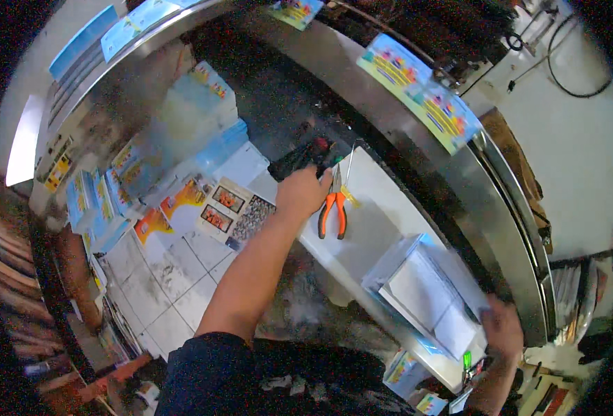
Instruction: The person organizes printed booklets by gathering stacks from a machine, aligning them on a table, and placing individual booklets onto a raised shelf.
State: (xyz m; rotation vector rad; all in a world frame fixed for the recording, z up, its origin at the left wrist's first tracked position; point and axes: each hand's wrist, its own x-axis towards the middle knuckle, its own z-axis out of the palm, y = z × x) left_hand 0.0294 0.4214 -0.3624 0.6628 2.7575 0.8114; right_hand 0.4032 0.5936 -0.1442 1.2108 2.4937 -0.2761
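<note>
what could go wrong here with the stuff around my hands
The pliers lie beside your left hand, with the jaws close to your fingers, so a careless sideways move might get you poked. Your right hand is next to the white stack, so a bump could skew it, or perhaps push it toward the edge of the white surface.

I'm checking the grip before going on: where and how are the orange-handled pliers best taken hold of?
Probably by the orange handles, from above on the wearer's near side: the pliers lie on the white surface, handles splayed toward the wearer, metal nose pointing away. The left hand is close beside the nose.
</note>
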